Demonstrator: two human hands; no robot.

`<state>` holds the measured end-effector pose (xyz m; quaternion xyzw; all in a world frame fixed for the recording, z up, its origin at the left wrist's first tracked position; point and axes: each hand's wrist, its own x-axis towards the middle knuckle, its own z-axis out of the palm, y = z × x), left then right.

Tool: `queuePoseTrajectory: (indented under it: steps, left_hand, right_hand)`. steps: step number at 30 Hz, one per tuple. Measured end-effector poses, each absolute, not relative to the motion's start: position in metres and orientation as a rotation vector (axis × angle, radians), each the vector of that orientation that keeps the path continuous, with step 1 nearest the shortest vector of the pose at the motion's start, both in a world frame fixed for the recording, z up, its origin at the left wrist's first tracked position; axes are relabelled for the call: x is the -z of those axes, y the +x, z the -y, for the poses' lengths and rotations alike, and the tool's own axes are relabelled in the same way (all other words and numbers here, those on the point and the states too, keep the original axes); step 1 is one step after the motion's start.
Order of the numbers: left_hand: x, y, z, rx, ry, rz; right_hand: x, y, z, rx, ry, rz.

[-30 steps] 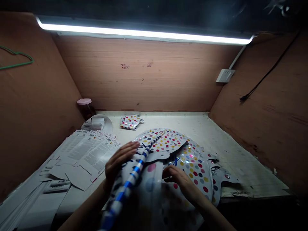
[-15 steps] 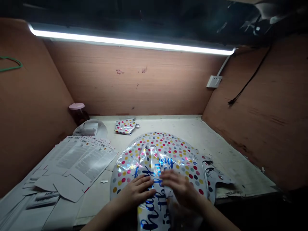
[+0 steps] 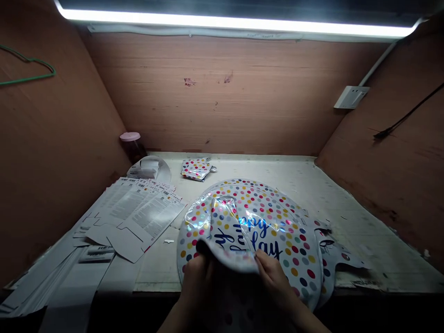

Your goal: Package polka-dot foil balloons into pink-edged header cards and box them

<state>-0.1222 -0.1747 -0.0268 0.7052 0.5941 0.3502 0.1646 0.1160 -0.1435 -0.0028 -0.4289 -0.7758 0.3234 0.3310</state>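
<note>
Folding the balloon [image 3: 274, 236], flat earlier, with left hand [image 3: 196, 282], right hand [image 3: 272, 275]

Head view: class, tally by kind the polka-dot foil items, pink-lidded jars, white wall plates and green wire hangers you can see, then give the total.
Polka-dot foil items: 2 (large foil balloon, folded foil bundle)
Pink-lidded jar: 1
White wall plate: 1
Green wire hanger: 1
Total: 5
</note>
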Motion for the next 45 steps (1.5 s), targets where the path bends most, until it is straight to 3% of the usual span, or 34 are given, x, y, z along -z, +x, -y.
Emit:
queuePoseTrajectory:
  steps: [3, 6, 12, 20, 25, 29, 32, 36, 41, 45]
  left_hand:
    - [0.003, -0.102, 0.156, -0.823, 1.741, -2.035]
    - [-0.017, -0.085, 0.141, -0.582, 1.632, -2.187]
    - [-0.028, -0.077, 0.130, -0.504, 1.543, -2.175]
    - [-0.019, -0.078, 0.132, -0.455, 1.606, -2.215]
    - [-0.010, -0.089, 0.140, -0.850, 1.659, -1.955]
    - [-0.003, -0.092, 0.134, -0.907, 1.596, -1.947]
    - [-0.002, -0.092, 0.131, -0.954, 1.608, -1.862]
    - [-0.003, -0.106, 0.150, -0.916, 2.015, -1.814]
    - [0.011, -0.140, 0.188, -0.717, 2.861, -1.127]
    - [0.026, -0.144, 0.201, -0.956, 2.906, -0.989]
  right_hand:
    - [0.003, 0.088, 0.130, -0.798, -1.496, 1.749]
    - [0.007, 0.076, 0.126, -0.601, -1.597, 1.677]
    - [0.013, 0.081, 0.149, 0.004, -1.189, 2.126]
    - [-0.024, 0.053, 0.087, -0.345, -1.458, 2.590]
    - [-0.048, 0.044, 0.055, -0.399, -1.612, 2.571]
    - [-0.034, 0.070, 0.092, -0.217, -1.152, 2.687]
    - [-0.009, 0.088, 0.116, 0.104, -0.898, 2.686]
    - [0.008, 0.095, 0.130, 0.448, -0.717, 2.593]
    - [0.008, 0.114, 0.168, 0.198, -0.554, 2.601]
    - [-0.004, 0.136, 0.182, -0.558, -0.499, 2.686]
